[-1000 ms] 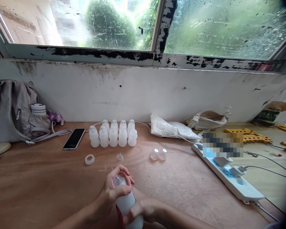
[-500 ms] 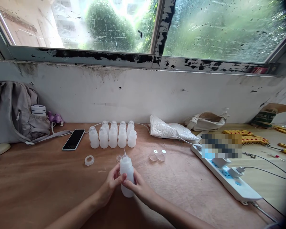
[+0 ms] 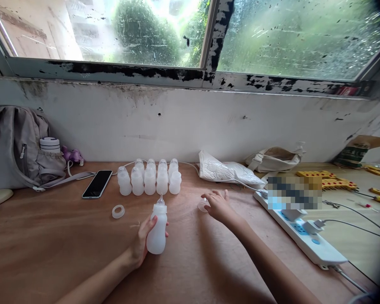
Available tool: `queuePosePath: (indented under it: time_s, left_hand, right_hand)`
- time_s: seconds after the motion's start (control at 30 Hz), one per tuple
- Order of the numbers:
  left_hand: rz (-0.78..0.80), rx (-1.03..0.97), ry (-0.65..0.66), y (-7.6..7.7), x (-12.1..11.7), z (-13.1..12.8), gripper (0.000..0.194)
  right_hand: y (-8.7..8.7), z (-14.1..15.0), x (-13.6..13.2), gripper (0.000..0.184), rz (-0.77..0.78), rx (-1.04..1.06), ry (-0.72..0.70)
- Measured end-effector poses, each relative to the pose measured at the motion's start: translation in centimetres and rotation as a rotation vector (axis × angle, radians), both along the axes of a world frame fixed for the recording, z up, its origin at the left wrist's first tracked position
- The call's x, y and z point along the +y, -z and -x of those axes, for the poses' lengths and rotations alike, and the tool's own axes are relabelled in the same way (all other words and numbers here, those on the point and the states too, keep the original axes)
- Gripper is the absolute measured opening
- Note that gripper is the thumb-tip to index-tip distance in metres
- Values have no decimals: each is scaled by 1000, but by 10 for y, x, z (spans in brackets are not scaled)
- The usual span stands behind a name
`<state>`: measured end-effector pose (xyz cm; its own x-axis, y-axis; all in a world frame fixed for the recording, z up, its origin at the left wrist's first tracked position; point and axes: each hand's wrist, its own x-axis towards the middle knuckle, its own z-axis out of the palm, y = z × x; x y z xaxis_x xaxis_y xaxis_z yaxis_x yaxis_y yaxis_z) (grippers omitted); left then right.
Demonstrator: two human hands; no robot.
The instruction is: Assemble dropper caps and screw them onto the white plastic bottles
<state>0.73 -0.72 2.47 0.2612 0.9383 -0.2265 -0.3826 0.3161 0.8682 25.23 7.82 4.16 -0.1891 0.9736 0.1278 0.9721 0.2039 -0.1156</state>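
My left hand (image 3: 145, 237) is wrapped around a frosted white baby bottle (image 3: 156, 236), held nearly upright just above or on the table. A clear nipple (image 3: 161, 200) points up at the bottle's mouth; how firmly it sits there, I cannot tell. My right hand (image 3: 218, 205) is out to the right, fingers apart and bent over a clear round cap (image 3: 203, 206), which they partly hide. Whether the fingertips touch it is unclear. On the left lies a white ring collar (image 3: 118, 211). Behind stand several assembled baby bottles (image 3: 150, 183) in rows.
A phone (image 3: 97, 184) and a grey backpack (image 3: 9, 147) are on the left. White plastic packaging (image 3: 228, 171) and a beige bag (image 3: 277, 159) lie along the wall. To the right, a power strip (image 3: 319, 249) with plugs and cables crosses the table.
My right hand has let go of the bottle and moved right to the clear round pieces. My left hand still holds the bottle, shifted slightly left.
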Motion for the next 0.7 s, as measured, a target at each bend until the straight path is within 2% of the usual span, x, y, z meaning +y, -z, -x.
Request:
queuePosePath:
  time_s: [0.07,0.13,0.2,0.3,0.37,0.47,0.7]
  left_hand:
    - [-8,16,4,2,1,0,36]
    - [-33,30,11,5,2,0,35]
    - [-75,46,34,8,3,0,34]
    - [-127,75,106,9,3,0,33]
    - [-145,91,147,8,2,0,33]
    - [-166,118,172,6,3,-1,33]
    - [-196,191,223,10,4,-2,33]
  right_hand:
    - [0,-3,2,29,64,9,3]
    - [-5,0,1,23,54,117,-9]
    - [-14,6,-2,18,12,352,-67]
    - [-28,18,-9,26,16,794,-212]
    - [-34,25,-15,30,32,965,-256]
    - [-38,32,-24,28,45,985,-272]
    - [-40,43,-36,25,151,792,-363]
